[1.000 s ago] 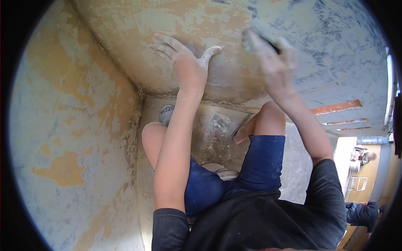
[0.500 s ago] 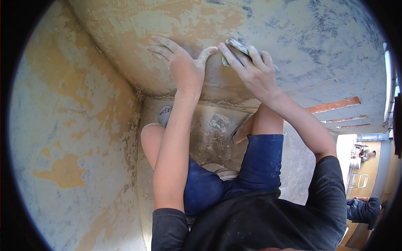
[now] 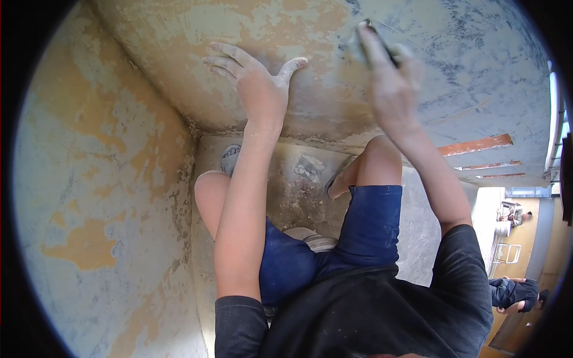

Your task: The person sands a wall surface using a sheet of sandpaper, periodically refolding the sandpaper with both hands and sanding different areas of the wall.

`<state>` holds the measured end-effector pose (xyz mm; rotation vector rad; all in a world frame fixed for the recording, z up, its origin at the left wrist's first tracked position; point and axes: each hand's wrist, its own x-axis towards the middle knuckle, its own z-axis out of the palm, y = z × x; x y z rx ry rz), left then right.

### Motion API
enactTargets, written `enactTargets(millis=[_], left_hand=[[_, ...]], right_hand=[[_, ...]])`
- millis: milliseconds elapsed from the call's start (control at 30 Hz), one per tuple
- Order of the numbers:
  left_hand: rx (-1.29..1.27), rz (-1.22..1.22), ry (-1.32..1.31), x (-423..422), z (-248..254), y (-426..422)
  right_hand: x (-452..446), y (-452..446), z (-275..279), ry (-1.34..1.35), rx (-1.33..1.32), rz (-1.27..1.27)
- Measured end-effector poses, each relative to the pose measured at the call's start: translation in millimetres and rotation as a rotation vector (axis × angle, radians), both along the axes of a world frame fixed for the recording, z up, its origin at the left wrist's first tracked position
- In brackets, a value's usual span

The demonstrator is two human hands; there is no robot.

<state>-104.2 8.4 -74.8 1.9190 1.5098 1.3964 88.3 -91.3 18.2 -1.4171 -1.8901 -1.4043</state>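
Observation:
My left hand (image 3: 261, 89) lies against the patchy tan and grey wall (image 3: 322, 71), its dusty fingers spread and the thumb stretched out to the right. Farther right, my right hand (image 3: 395, 89) is blurred by motion. Its fingers are closed around a flat, dust-covered sanding block (image 3: 387, 49) at the wall's surface. The hand covers much of the block, so only its dark edge and a pale part show. Dark smudges mark the wall around and to the right of it.
A second patchy wall (image 3: 89, 197) meets this one at a corner on the left. Below me is a dusty concrete floor (image 3: 298, 191). Reddish slots (image 3: 477, 145) cut the wall at right. Beyond stand a white bucket (image 3: 503, 228), a white frame (image 3: 507, 253) and two people (image 3: 516, 295).
My right hand has moved up and to the right along the wall with the sanding block, away from my left hand. The left hand stays spread on the wall, almost unmoved.

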Motion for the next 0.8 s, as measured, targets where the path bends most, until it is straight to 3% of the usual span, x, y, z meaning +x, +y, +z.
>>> enactTargets(millis=[67, 133, 233, 333, 400, 467, 533, 567, 667, 733, 800], left_hand=[[0.009, -0.012, -0.007, 3, 1, 1], [0.025, -0.022, -0.022, 1, 0, 2], [-0.019, -0.017, -0.044, 0, 3, -1], [0.033, 0.006, 0.010, 2, -2, 3], [0.031, -0.011, 0.001, 1, -1, 2], [0.022, -0.015, -0.011, 1, -1, 2], [0.021, -0.004, 0.013, 1, 0, 1], [0.014, 0.003, 0.011, 0, -2, 1], [0.022, -0.001, 0.009, 2, 0, 2], [0.022, -0.021, -0.009, -1, 1, 2], [0.000, -0.022, -0.013, 0, 4, 1]], right_hand=[[-11, 3, -21, -0.180, -0.157, -0.006], [-17, 2, -20, -0.174, -0.208, 0.020], [-15, -2, -6, 0.025, -0.123, 0.111], [-18, -3, -13, 0.119, -0.081, -0.041], [-28, 8, -34, -0.165, -0.217, 0.030], [-23, 6, -26, -0.147, -0.228, 0.039], [-13, 3, -5, 0.156, -0.079, 0.107], [-16, 3, -8, 0.154, -0.087, 0.114], [-21, 2, -20, 0.097, -0.091, 0.058], [-28, 8, -24, -0.150, -0.191, 0.051], [-16, 5, 0, -0.077, -0.194, 0.082]])
